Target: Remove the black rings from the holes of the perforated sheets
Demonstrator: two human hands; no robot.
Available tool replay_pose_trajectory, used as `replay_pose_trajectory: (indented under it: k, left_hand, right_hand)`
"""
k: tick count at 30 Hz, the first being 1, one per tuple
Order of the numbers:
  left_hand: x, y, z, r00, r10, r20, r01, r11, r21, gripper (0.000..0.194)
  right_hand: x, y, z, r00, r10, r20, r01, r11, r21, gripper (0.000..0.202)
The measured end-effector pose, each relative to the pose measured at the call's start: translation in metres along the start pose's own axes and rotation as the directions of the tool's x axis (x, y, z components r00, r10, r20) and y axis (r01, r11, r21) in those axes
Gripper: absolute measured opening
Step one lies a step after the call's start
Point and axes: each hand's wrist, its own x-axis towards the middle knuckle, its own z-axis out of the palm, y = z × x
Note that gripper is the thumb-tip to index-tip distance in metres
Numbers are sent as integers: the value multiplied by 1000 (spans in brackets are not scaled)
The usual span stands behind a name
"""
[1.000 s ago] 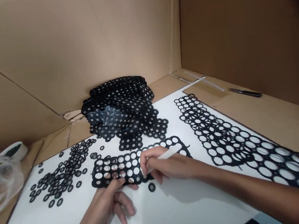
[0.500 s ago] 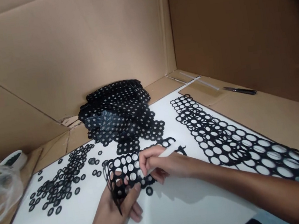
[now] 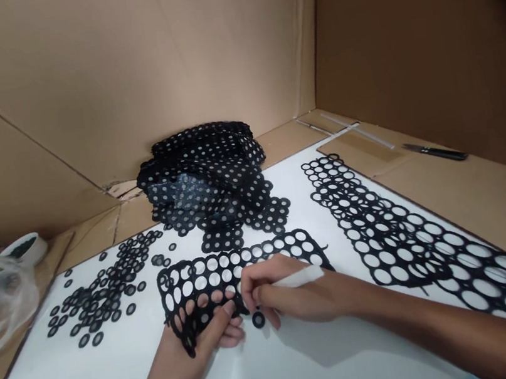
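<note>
My left hand [image 3: 215, 334] is closed on the near left edge of a black sheet [image 3: 245, 264] full of round holes. The sheet's left end bends down over the hand, and the rest spreads to the right on the white surface. My right hand [image 3: 287, 289], fingers bent together, holds a flat white stick-like tool [image 3: 301, 276] over the sheet's near edge. Its tip is hidden by the fingers. A single small black ring [image 3: 258, 320] lies just below the right fingertips.
Loose black rings [image 3: 102, 294] lie scattered at left. A heap of dotted black sheets [image 3: 204, 184] stands at the back. Holed sheets [image 3: 384, 239] overlap at right, near a utility knife [image 3: 435, 151]. At far left are a white bowl [image 3: 34, 250] and a plastic bag [image 3: 4, 309]. Cardboard walls [image 3: 221, 42] enclose the back.
The view has shifted slightly. The held sheet shows more of its surface, its left part less bunched and its holes more visible. Both hands keep their holds.
</note>
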Motion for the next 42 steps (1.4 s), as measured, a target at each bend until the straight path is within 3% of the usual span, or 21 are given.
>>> replay_pose_trajectory:
  k: [2, 7, 11, 14, 17, 20, 28, 35, 39, 42]
  left_hand:
    - [-1, -2, 1, 998, 32, -46, -32, 999, 0, 50]
    - [6, -19, -4, 982, 129, -141, -111, 985, 128, 34]
    - [11, -27, -11, 983, 79, -164, -56, 989, 140, 37]
    - [11, -21, -10, 994, 57, -89, -45, 990, 133, 41]
    - [7, -13, -2, 999, 28, -17, -25, 991, 130, 48]
    - [3, -10, 8, 997, 77, -30, -72, 989, 128, 50]
    - [13, -23, 13, 988, 153, 38, -152, 988, -17, 52]
    - [11, -16, 8, 964, 240, 112, -257, 948, 187, 36]
    - [11, -17, 4, 952, 297, 75, -306, 919, 246, 31]
    - [10, -16, 7, 954, 301, 0, -300, 948, 104, 32]
  right_hand:
    - [-1, 2, 4, 999, -33, 2, 33, 998, -59, 22]
    - [0, 4, 16, 960, -270, -68, 241, 927, -287, 23]
    - [0, 0, 8, 995, -33, -92, 34, 999, 2, 21]
    - [-5, -2, -2, 992, 48, -119, -29, 988, 155, 22]
    - [-9, -2, -5, 993, 57, -108, -46, 993, 107, 21]
    - [-8, 1, -3, 993, 62, -96, -55, 995, 79, 21]
    - [-6, 2, -2, 998, 31, -55, -29, 999, 43, 21]
    - [-6, 0, -2, 998, 35, -60, -38, 999, -34, 21]
    - [-8, 2, 1, 999, 1, -44, -4, 997, -72, 21]
    - [-9, 3, 5, 994, -91, -56, 82, 986, -146, 24]
